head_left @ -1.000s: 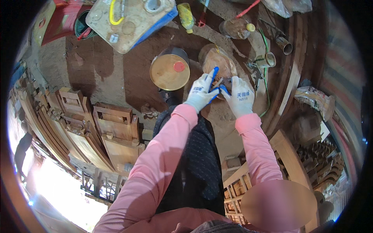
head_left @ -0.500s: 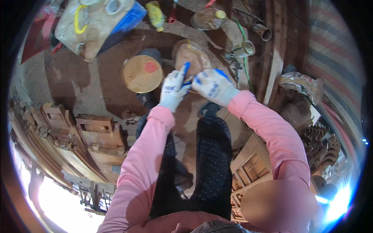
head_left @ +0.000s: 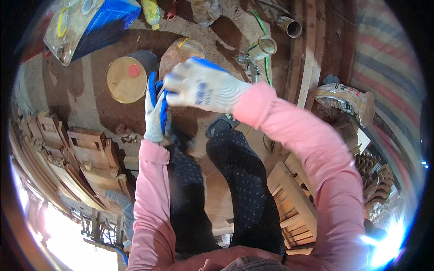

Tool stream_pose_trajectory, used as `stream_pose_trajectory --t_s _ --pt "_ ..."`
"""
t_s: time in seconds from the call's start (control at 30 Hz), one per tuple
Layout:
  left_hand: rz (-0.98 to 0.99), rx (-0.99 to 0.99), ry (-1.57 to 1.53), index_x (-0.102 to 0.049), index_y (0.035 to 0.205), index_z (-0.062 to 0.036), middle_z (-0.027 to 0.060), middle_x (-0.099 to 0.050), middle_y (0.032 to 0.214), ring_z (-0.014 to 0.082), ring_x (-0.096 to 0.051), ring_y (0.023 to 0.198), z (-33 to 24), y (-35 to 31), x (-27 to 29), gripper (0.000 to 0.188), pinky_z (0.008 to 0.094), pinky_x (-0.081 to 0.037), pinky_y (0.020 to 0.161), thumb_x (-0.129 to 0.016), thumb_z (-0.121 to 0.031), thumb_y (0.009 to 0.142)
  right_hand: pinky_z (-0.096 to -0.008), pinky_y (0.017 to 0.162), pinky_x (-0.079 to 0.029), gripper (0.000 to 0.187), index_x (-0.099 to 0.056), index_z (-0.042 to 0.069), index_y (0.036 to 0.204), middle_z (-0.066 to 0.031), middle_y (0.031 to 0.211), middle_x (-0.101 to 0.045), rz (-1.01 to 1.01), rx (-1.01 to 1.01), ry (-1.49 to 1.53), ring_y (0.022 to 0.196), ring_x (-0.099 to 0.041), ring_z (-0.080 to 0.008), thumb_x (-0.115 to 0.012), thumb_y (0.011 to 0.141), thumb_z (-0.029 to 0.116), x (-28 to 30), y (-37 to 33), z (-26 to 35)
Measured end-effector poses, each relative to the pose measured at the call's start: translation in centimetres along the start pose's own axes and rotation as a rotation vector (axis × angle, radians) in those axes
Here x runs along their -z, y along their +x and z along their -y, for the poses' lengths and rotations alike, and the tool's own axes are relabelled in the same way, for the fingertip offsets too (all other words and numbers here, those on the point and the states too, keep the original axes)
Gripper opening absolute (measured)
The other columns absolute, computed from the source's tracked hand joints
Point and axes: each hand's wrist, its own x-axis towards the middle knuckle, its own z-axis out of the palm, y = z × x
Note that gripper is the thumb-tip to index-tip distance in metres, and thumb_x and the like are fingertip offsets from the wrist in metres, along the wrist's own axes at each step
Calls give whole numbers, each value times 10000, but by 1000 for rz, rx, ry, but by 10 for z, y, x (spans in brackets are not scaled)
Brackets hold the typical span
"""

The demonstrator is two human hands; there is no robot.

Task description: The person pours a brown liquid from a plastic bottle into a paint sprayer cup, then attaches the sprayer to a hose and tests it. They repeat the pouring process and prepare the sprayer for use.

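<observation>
My left hand (head_left: 155, 108), in a white glove with a blue palm, is raised upright with its fingers stretched and apart. My right hand (head_left: 203, 86), in a matching glove, reaches across to the left hand's fingers. Its fingertips are bent in and blurred, and what they grip, if anything, is hidden. Just beyond the hands is a cloudy plastic jug (head_left: 181, 50) with a yellow strip on top, partly covered by the right hand. A dark drum with a tan lid (head_left: 124, 90) and a red cap (head_left: 134, 70) stands left of the left hand.
A blue-sided box (head_left: 105, 31) stands at the far left, beside a yellow bottle (head_left: 151, 13). Cylindrical cups (head_left: 262, 47) and a green cord lie far right. Wooden frames (head_left: 92, 144) lean at the left, with a slatted wooden piece (head_left: 294, 207) by my right leg. A printed sack (head_left: 346, 99) lies right.
The view has shifted, so the drum and jug sit further left. My left hand has turned upright, and my right hand now stretches further across, its back facing up.
</observation>
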Motion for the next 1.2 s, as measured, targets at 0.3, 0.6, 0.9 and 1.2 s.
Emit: stream_pose_trajectory --t_s 0.3,0.6,0.9,1.2 --pt "43 -174 488 -217 1591 -15 145 -314 1605 288 -293 1484 36 -25 11 981 427 -171 1238 -780 -330 852 -333 892 -489 484 -579 66 1228 -85 1141 -554 -892 -1683 334 1005 -559 -204 -759 781 18 -46 -274 16" --pt "4 -882 1624 -361 1519 -14 231 -429 1516 375 -479 1337 66 33 69 1069 464 -410 1112 -911 -436 705 -284 830 -533 473 -549 29 1266 -72 1063 -630 -1475 -1502 17 924 -620 -147 -751 842 -25 -64 -434 -49" --pt "-87 -47 875 -258 1518 83 264 -375 1536 292 -455 1370 99 63 106 1084 471 -373 1159 -931 -233 729 -420 948 -485 463 -633 58 1099 -120 1090 -668 -1287 -1557 -722 1046 -635 -319 -865 700 93 -109 -457 -49" --pt "-126 -668 1256 121 1595 -370 218 -157 1637 496 -311 1423 201 83 133 955 713 -330 1114 -602 -469 979 -419 836 -490 404 -643 62 1041 -104 981 -658 -1475 -1609 -646 919 -617 -277 -865 704 79 -140 -462 -35"
